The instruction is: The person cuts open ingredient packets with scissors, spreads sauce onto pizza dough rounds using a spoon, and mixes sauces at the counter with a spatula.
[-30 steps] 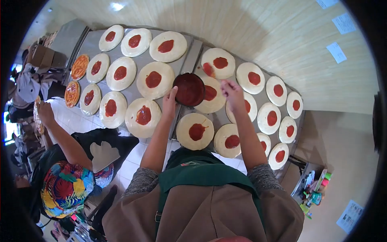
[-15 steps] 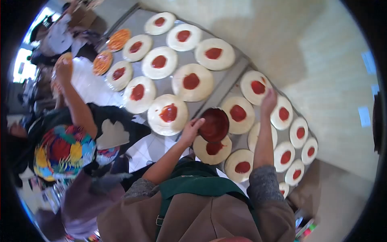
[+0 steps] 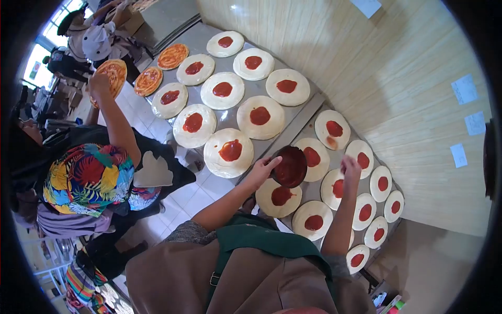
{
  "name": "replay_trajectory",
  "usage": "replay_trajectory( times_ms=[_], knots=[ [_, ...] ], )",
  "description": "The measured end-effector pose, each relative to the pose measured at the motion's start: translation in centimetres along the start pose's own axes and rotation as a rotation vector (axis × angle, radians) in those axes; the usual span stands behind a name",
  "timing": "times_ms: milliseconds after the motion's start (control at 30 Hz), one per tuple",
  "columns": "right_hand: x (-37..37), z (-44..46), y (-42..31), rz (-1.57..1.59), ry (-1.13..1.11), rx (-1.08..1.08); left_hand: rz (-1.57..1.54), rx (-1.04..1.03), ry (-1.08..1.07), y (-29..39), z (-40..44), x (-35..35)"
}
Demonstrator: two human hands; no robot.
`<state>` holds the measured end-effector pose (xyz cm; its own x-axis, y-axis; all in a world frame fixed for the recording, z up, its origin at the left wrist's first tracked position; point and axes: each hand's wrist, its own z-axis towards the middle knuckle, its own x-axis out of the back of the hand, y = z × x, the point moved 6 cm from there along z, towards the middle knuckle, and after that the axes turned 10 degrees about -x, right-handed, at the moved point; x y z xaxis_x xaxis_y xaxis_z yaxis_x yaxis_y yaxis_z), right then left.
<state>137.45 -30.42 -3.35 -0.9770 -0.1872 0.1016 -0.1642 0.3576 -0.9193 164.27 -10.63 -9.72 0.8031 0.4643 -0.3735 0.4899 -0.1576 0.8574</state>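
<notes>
My left hand (image 3: 261, 172) grips the rim of a dark bowl (image 3: 289, 166) with red sauce inside, tilted above the dough rounds. To its right my right hand (image 3: 351, 166) is closed on a thin spoon, whose blurred, sauce-reddened head (image 3: 331, 142) is over the lower edge of a dough round (image 3: 339, 137). Flat, pale rounds lie in rows around both hands, each visible centre bearing a red sauce patch. One such round (image 3: 269, 198) is just below the bowl, and another (image 3: 320, 172) lies between the bowl and my right hand.
A metal table (image 3: 300, 124) carries several dough rounds and, at its far left, two sauce-covered ones (image 3: 173, 56). On the left a co-worker in a patterned shirt (image 3: 94, 180) holds up a sauced round (image 3: 116, 77). A wall (image 3: 397, 78) with papers borders the table's far side.
The view has swung, shifting the table right and down, then steadied. My right hand and the spoon have moved nearer the lower edge of the upper round. My left hand still holds the bowl.
</notes>
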Motion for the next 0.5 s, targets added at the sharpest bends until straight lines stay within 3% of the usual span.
replay_trajectory(
  times_ms=[133,200,267,333,400,500],
  knots=[
    [-1.9,-11.1,0.7,-0.118,-0.125,-0.159,0.117,0.1,-0.096,2.8,-2.3,-3.9],
    [-1.9,-15.3,1.5,-0.289,-0.101,-0.049,0.104,0.134,-0.193,1.5,-3.1,-6.2],
    [-0.2,-19.8,0.4,-0.576,0.133,0.193,0.164,0.182,-0.355,0.6,-4.6,-8.9],
    [2.7,-24.4,-2.7,-0.738,0.256,0.094,0.083,0.201,-0.495,-1.5,-5.8,-11.4],
    [6.5,-29.2,-3.3,-0.856,0.563,0.276,0.016,0.244,-0.622,-3.0,-8.1,-13.9],
    [13.4,-36.2,-2.6,-0.673,0.73,0.263,0.04,0.287,-0.72,-4.4,-12.5,-17.0]
  ],
)
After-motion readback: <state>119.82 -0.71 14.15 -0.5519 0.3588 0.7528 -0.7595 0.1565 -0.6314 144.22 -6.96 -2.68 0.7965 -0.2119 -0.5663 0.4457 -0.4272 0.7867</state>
